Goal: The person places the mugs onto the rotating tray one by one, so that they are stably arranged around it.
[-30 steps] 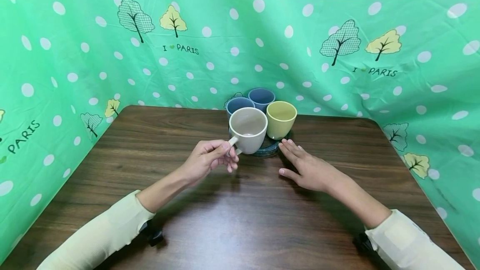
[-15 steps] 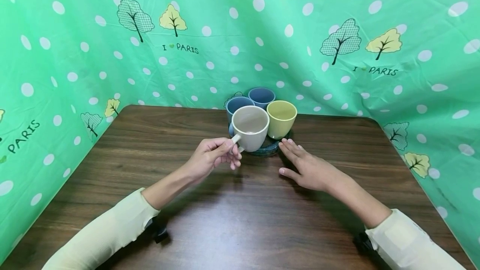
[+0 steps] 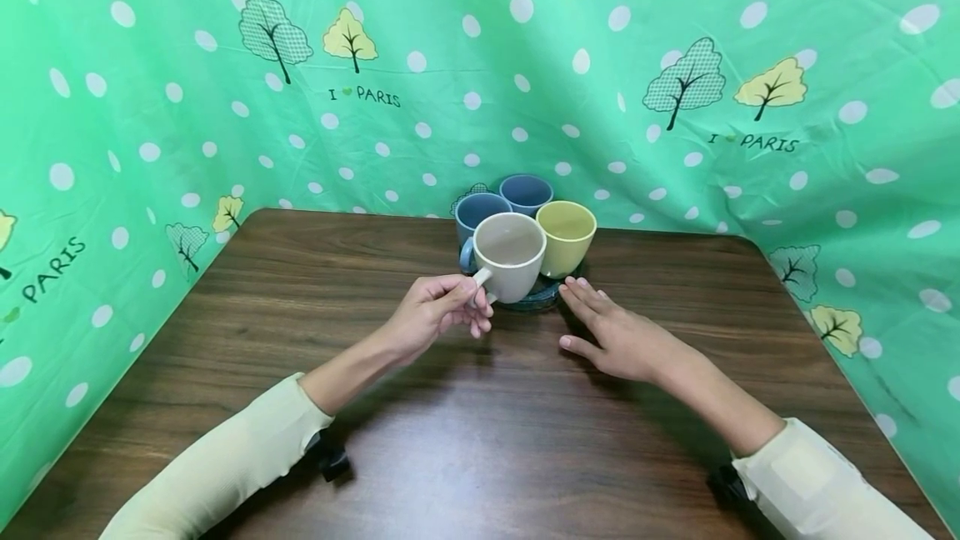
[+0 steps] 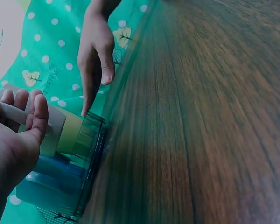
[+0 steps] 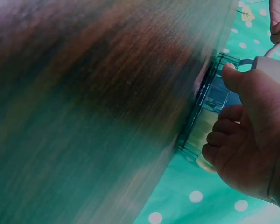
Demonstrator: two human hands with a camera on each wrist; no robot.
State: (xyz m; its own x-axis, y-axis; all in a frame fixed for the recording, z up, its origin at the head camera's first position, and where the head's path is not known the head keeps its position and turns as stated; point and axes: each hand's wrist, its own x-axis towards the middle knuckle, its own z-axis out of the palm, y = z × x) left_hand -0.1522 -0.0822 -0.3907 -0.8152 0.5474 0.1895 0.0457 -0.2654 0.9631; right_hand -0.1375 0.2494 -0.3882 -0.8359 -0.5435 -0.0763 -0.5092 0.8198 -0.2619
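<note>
My left hand point(image 3: 442, 315) grips an off-white mug point(image 3: 517, 280) by its handle, thumb on top. The mug is upright in front of a yellow cup point(image 3: 566, 250) and two blue cups, one at left point(image 3: 480, 211) and one behind point(image 3: 527, 192). These stand on a round glass tray point(image 3: 542, 298), whose clear wall point(image 4: 94, 140) shows in the left wrist view. How high the mug is over the tray I cannot tell. My right hand point(image 3: 630, 344) has its fingers straight, fingertips at the tray's right front rim. The left blue cup has a handle point(image 3: 467, 255).
A dark brown wooden table point(image 3: 480, 440) stretches around the tray on all near sides. Behind it hangs a green dotted curtain point(image 3: 450, 40) with printed trees, close to the cups. Black wrist straps sit below both sleeves point(image 3: 247, 440).
The left hand has carried the mug slightly to the right, now overlapping the yellow cup's edge and uncovering the left blue cup's handle. The right hand has stayed in place.
</note>
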